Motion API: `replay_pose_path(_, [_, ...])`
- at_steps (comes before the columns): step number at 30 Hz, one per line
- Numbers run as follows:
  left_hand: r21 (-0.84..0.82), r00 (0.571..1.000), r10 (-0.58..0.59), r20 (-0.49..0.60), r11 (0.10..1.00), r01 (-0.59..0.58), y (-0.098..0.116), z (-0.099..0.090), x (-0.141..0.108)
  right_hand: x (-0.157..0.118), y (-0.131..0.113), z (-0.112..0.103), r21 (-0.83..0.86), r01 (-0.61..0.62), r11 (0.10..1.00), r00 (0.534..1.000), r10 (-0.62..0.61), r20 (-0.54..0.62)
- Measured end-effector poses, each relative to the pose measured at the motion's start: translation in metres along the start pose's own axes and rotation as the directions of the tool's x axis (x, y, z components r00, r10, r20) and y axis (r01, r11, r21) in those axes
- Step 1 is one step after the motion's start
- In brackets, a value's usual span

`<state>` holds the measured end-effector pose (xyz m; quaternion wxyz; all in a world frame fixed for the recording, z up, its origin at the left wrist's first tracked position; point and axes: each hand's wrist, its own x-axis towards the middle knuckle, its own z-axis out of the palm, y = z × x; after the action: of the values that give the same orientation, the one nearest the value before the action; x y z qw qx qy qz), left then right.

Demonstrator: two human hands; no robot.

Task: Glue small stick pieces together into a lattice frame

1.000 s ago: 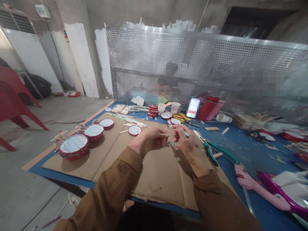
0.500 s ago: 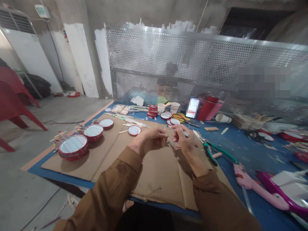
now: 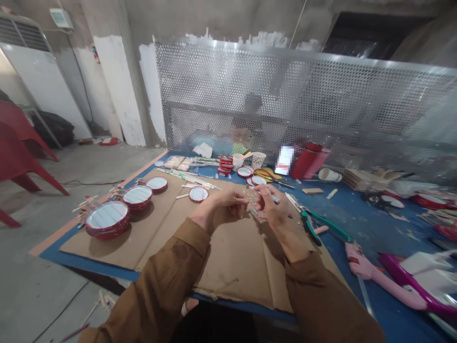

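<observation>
Over the cardboard sheet (image 3: 228, 267), my left hand (image 3: 228, 202) is closed, its thumb and fingertips pinching a small thin wooden piece (image 3: 243, 210). Close beside it on the right, my right hand (image 3: 274, 207) curls around a slim pen-like tool (image 3: 275, 199) whose grey end sticks out past the fingers. The tool's tip is hidden. Small pale and coloured scraps (image 3: 254, 202) show between and behind the two hands. A round red-rimmed tin (image 3: 198, 193) lies beyond my left hand, and green-handled pliers (image 3: 310, 227) lie to the right of my right hand.
Red-rimmed tins (image 3: 107, 219) with sticks stand along the left. At the back are paper cups (image 3: 259, 160), a lit phone (image 3: 284, 160), and a red bottle (image 3: 306, 161) before a perforated metal panel (image 3: 228, 85). A pink glue gun (image 3: 360, 262) lies at right.
The view has shifted very slightly. Both hands keep nearly the same pose and place, with the same things in them.
</observation>
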<state>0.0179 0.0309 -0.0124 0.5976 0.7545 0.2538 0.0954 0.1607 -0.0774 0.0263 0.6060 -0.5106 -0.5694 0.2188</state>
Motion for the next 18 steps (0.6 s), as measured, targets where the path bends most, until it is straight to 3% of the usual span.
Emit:
replay_pose_path(11, [0.026, 1.000, 0.005, -0.015, 1.000, -0.005, 0.0021, 0.0002, -0.0026, 0.0007, 0.0051, -0.0015, 0.002, 0.009, 1.000, 1.000, -0.009, 0.005])
replay_pose_path(18, [0.039, 1.000, -0.021, -0.014, 0.999, 0.022, 0.0080, 0.0018, -0.0065, -0.0014, -0.0047, 0.0010, 0.009, 0.019, 1.000, 1.000, -0.019, -0.002])
